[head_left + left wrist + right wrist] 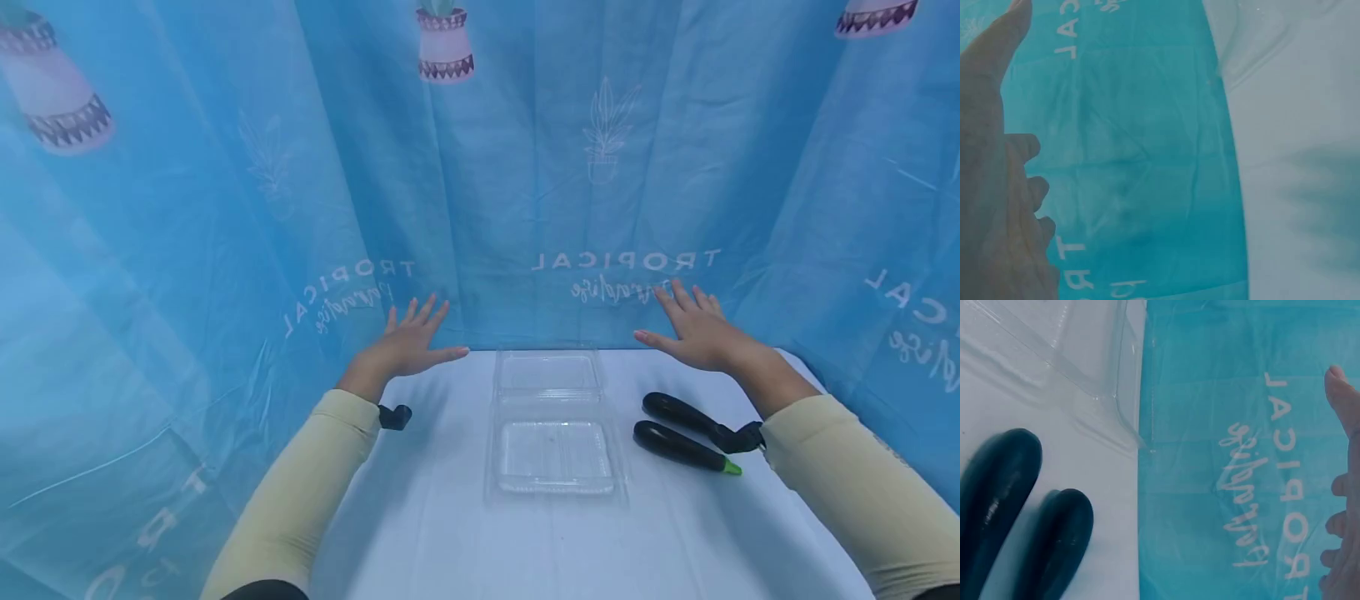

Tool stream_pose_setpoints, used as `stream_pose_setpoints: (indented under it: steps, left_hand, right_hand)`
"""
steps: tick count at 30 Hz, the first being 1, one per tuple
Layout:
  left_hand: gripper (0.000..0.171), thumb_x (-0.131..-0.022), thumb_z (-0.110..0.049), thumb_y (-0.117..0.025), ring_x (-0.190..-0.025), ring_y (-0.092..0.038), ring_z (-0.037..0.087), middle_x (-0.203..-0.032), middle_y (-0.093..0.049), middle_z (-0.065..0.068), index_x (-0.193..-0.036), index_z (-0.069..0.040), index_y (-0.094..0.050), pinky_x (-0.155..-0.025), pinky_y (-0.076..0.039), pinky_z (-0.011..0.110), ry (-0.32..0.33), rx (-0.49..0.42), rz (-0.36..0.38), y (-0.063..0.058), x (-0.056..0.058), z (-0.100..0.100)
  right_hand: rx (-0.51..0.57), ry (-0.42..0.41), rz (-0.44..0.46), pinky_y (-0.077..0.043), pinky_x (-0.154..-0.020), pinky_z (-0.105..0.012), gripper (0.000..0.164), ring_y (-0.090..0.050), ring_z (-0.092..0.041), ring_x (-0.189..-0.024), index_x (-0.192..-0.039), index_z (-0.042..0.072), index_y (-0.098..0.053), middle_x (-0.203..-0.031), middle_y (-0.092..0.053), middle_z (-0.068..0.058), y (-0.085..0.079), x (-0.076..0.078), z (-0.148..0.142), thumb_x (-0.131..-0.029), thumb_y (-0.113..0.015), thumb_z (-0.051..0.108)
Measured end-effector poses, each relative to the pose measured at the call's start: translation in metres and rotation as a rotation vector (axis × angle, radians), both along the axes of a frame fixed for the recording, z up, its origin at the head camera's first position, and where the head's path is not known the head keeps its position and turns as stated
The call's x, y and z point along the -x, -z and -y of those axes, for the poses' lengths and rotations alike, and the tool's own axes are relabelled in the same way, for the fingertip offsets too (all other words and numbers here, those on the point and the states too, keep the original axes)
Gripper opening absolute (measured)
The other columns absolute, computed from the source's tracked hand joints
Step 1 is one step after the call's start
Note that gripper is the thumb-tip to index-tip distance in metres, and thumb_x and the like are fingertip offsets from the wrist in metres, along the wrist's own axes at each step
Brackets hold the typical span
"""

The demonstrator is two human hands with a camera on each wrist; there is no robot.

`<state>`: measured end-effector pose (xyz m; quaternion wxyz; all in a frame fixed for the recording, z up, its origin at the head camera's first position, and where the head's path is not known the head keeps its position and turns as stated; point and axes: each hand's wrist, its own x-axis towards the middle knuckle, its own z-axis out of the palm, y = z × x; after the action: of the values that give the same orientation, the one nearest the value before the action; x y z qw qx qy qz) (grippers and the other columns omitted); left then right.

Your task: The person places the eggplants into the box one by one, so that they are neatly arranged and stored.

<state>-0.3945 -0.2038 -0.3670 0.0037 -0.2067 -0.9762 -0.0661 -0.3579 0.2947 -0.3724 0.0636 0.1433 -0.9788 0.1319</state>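
My left hand [405, 343] hovers over the table's far left part, fingers spread and holding nothing. On the other side my right hand [701, 333] is also raised with spread fingers, nothing in it. Between them a clear plastic clamshell box [555, 454] lies unfolded, its lid [551, 372] towards the curtain. Two dark eggplants lie right of the box, below my right hand. The nearer eggplant [678, 444] shows a green stem end; the farther eggplant [675, 408] is partly covered by the black wrist camera mount. In the right wrist view both eggplants [1000, 494] show their rounded ends.
A white cloth covers the table [555, 550]. Blue curtain [495, 183] with printed plants and lettering hangs behind the table and along both sides. A black wrist camera mount [395, 417] sticks out from the left sleeve, and another [735, 437] from the right.
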Motion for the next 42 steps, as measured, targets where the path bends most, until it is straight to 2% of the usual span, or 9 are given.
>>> stream_pose_setpoints:
  steps: [5, 9, 14, 20, 26, 29, 31, 35, 42]
  left_hand:
    - [0.110, -0.092, -0.088, -0.040, -0.158, 0.001, 0.044, -0.175, 0.000, 0.014, -0.171, -0.020, -0.007, -0.122, 0.006, 0.068, 0.002, -0.081, -0.004, 0.016, -0.008, 0.008]
    - [0.107, -0.094, -0.086, -0.042, -0.159, 0.000, 0.039, -0.175, -0.006, 0.016, -0.171, -0.018, -0.010, -0.124, 0.003, 0.066, -0.060, -0.179, 0.015, 0.035, -0.015, 0.018]
    - [0.108, -0.095, -0.083, -0.045, -0.159, -0.006, 0.039, -0.175, -0.008, 0.014, -0.171, -0.017, -0.007, -0.124, -0.009, 0.067, -0.183, -0.424, 0.116, 0.063, -0.023, 0.029]
    - [0.106, -0.094, -0.082, -0.050, -0.156, -0.017, 0.041, -0.173, -0.019, 0.014, -0.171, -0.020, -0.014, -0.120, -0.022, 0.068, -0.286, -0.746, 0.216, 0.095, -0.040, 0.025]
    - [0.088, -0.100, -0.064, -0.062, -0.152, -0.033, 0.034, -0.164, -0.040, 0.013, -0.165, -0.012, -0.032, -0.123, -0.028, 0.055, -0.203, -1.084, 0.199, 0.131, -0.073, 0.003]
    - [0.072, -0.106, -0.045, -0.064, -0.148, -0.041, 0.033, -0.160, -0.046, 0.014, -0.161, -0.008, -0.036, -0.122, -0.032, 0.049, -0.144, -1.275, 0.255, 0.147, -0.085, -0.009]
    - [0.064, -0.107, -0.035, -0.065, -0.146, -0.044, 0.031, -0.158, -0.049, 0.013, -0.159, -0.008, -0.039, -0.121, -0.035, 0.043, -0.134, -1.370, 0.298, 0.156, -0.091, -0.017]
    - [0.061, -0.107, -0.026, -0.066, -0.145, -0.046, 0.031, -0.157, -0.049, 0.015, -0.158, -0.006, -0.040, -0.117, -0.039, 0.039, -0.137, -1.424, 0.350, 0.169, -0.100, -0.032]
    - [0.072, -0.103, -0.030, -0.072, -0.146, -0.044, 0.032, -0.160, -0.045, 0.016, -0.160, -0.007, -0.037, -0.117, -0.040, 0.039, -0.101, -1.430, 0.460, 0.185, -0.111, -0.052]
  right_hand:
    - [0.065, 0.009, -0.016, -0.006, -0.113, -0.083, 0.110, 0.005, -0.056, -0.153, -0.168, 0.002, -0.011, -0.171, 0.000, -0.030, 0.010, -0.008, -0.009, -0.098, -0.054, 0.074]
    - [0.116, 0.019, -0.026, -0.009, -0.111, -0.085, 0.107, 0.004, -0.054, -0.154, -0.168, 0.001, -0.008, -0.170, -0.002, -0.031, 0.021, -0.014, -0.018, -0.100, -0.054, 0.070]
    - [0.296, 0.029, -0.026, -0.015, -0.111, -0.084, 0.098, -0.004, -0.054, -0.154, -0.168, 0.002, -0.007, -0.171, -0.004, -0.030, 0.045, -0.028, -0.028, -0.105, -0.055, 0.059]
    - [0.532, 0.172, -0.055, -0.030, -0.105, -0.083, 0.089, -0.021, -0.061, -0.147, -0.167, 0.000, -0.010, -0.165, -0.019, -0.036, 0.084, -0.056, -0.038, -0.109, -0.048, 0.056]
    - [0.724, 0.370, -0.136, -0.047, -0.103, -0.070, 0.081, -0.044, -0.055, -0.138, -0.162, 0.000, -0.032, -0.157, -0.043, -0.030, 0.129, -0.086, -0.042, -0.108, -0.050, 0.057]
    - [0.793, 0.495, -0.163, -0.057, -0.095, -0.044, 0.073, -0.054, -0.044, -0.129, -0.156, 0.004, -0.047, -0.152, -0.053, -0.022, 0.147, -0.100, -0.043, -0.106, -0.053, 0.058]
    - [0.813, 0.556, -0.167, -0.053, -0.083, -0.029, 0.068, -0.057, -0.037, -0.121, -0.151, 0.005, -0.055, -0.148, -0.058, -0.019, 0.157, -0.108, -0.044, -0.106, -0.055, 0.056]
    - [0.823, 0.624, -0.150, -0.046, -0.070, -0.020, 0.061, -0.057, -0.028, -0.109, -0.142, 0.005, -0.064, -0.141, -0.062, -0.017, 0.173, -0.119, -0.044, -0.104, -0.061, 0.053]
    - [0.813, 0.625, -0.128, -0.047, -0.072, -0.021, 0.055, -0.059, -0.025, -0.108, -0.136, 0.006, -0.067, -0.135, -0.066, -0.014, 0.189, -0.125, -0.044, -0.103, -0.066, 0.050]
